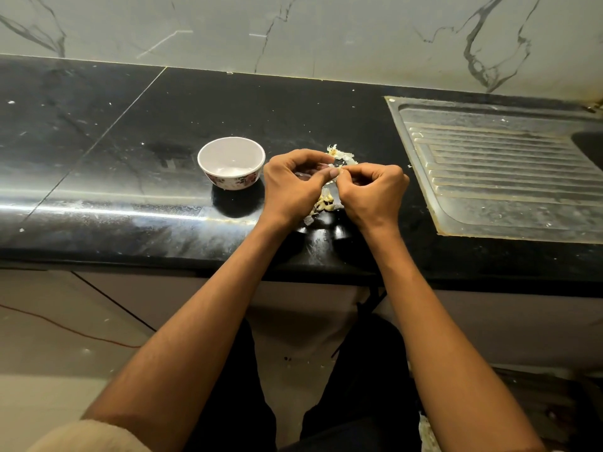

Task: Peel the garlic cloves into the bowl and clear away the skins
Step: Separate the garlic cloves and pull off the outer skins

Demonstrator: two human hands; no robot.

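We see both hands brought together above the front part of the black counter [130, 132], working on one small garlic clove [336, 172]. The left hand [293, 184] has its fingers curled, the thumb tip pressed against the clove; the right hand [372, 190] pinches it from the other side, fingers curled in too (the clove itself is mostly hidden between the fingertips, so we cannot tell how much skin is on it).

Just left of the left hand stands the bowl [231, 163], white inside with a flower pattern on its outer wall, upright near the counter's front edge. We cannot make out any cloves in it.

Under and between the hands, close to the front edge, lies a small heap of garlic cloves [324, 202] mixed with papery scraps. A second clump of loose skins [341, 154] lies just behind the hands, toward the back wall.

At the counter's right end a steel drainboard [496, 168] is set into the surface, well apart from the bowl. White specks dot the counter.
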